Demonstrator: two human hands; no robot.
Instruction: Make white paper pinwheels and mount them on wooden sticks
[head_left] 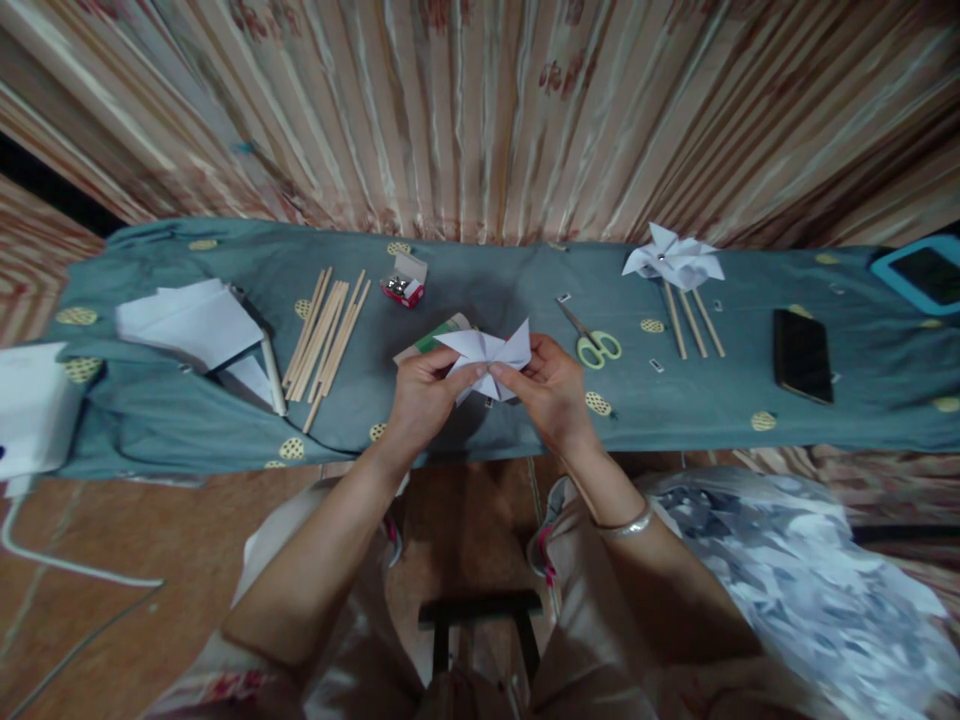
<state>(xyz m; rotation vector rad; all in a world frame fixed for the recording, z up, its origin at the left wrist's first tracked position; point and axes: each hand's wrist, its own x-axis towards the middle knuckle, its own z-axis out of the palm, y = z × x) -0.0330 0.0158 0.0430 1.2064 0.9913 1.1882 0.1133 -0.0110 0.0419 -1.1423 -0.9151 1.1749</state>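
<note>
Both hands hold a white paper pinwheel [491, 350] over the near middle of the cloth-covered table. My left hand [426, 392] grips its left side, with the thumb pressed towards the centre. On the other side my right hand [551, 390] pinches the paper, its thumb also near the centre. Behind the paper, partly covered, lies a green and tan flat piece [431, 340]. A small red and white box [405, 280] with shiny metal pins stands open beyond my left hand. Scissors [596, 345] with pale green handles rest just right of my right hand.
Several wooden sticks [319, 340] lie at the left, beside white paper sheets [191, 325]. Finished pinwheels [671, 262] on sticks are at the right, near a dark phone [802, 355] and a blue-framed device [922, 275]. A white appliance [30, 410] with a cord stands far left.
</note>
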